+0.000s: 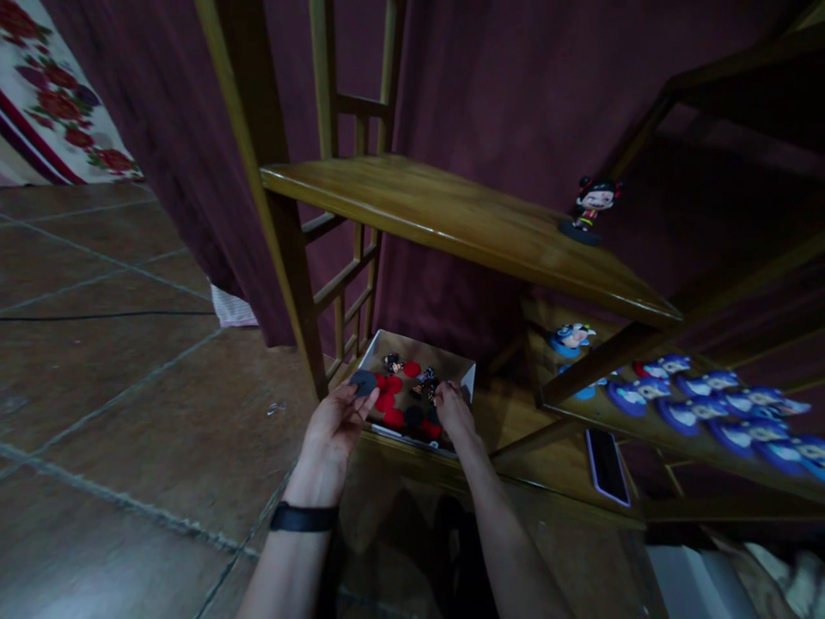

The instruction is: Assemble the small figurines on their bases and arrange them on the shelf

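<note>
My left hand (pixel 339 417) is closed on a dark round figurine base (pixel 364 383), held flat over the left edge of a shallow cardboard box (pixel 470 376). Inside the box lie several red round pieces (pixel 385 401), a few dark ones (pixel 412 418) and small dark-haired figurines (pixel 392 363). Over the box's right side, my right hand (pixel 454 407) has its fingers pinched together at a dark figurine (pixel 425 384). Its fingertips are partly hidden, and the dim light blurs the figurine's details.
The box sits on the low shelf of a wooden rack (pixel 412 202). One figurine (pixel 591 209) stands on the shelf above. Several blue-based figurines (pixel 693 411) stand at the right, near a phone (pixel 607 466). A rack post (pixel 258 198) rises left of the box.
</note>
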Tool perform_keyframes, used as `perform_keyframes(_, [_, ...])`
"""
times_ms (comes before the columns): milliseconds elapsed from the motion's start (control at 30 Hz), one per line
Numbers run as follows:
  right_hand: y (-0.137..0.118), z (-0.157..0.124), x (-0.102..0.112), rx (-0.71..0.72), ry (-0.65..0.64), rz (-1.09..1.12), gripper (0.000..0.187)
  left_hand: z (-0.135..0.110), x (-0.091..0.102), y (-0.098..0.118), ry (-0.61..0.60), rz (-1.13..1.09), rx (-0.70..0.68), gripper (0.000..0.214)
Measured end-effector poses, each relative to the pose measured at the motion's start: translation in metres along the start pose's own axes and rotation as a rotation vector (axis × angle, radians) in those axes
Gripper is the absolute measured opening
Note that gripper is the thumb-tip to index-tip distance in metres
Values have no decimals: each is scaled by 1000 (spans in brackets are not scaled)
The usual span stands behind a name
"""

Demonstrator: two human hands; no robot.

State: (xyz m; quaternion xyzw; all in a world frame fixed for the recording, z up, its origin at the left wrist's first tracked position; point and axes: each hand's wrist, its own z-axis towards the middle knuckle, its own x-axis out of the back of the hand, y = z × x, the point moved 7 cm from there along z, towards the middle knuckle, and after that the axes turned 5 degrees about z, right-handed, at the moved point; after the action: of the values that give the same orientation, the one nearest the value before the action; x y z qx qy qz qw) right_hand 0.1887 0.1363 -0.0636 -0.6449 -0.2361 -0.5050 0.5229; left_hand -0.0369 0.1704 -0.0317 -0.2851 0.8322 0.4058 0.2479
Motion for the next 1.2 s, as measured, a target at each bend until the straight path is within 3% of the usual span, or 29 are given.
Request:
perform_keyframes(233, [5,-7,-14,-6,-4,-84,23,2,-4,-1,5,16,-25,17])
perform_keyframes(367, [5,-7,-10,-49,28,1,22,1,-7,-7,-3,23,2,20])
perform_keyframes(500, [4,-1,5,-75,71,405,23,1,-8,-10,-14,1,-2,19])
perform_keyframes(633, [-16,0,16,-13,-23,1007,31,0,-13,-14,-18,60,-1,19])
perform_keyframes(800, [-44,-16,31,84,-74,1295,30,-4,-23,-33,-41,119,75,13])
perform_keyframes(967, [-53,-26,36,85,-91,1338,24,-5,-29,-45,-114,130,80,11])
perform_keyframes(1100, [-51,-23,43,99,42,1209,34,-5,-30,-46,-154,139,54,8])
perform_keyframes(1200, [-53,-23,44,117,72,1101,30,-5,-31,-46,-175,151,49,8])
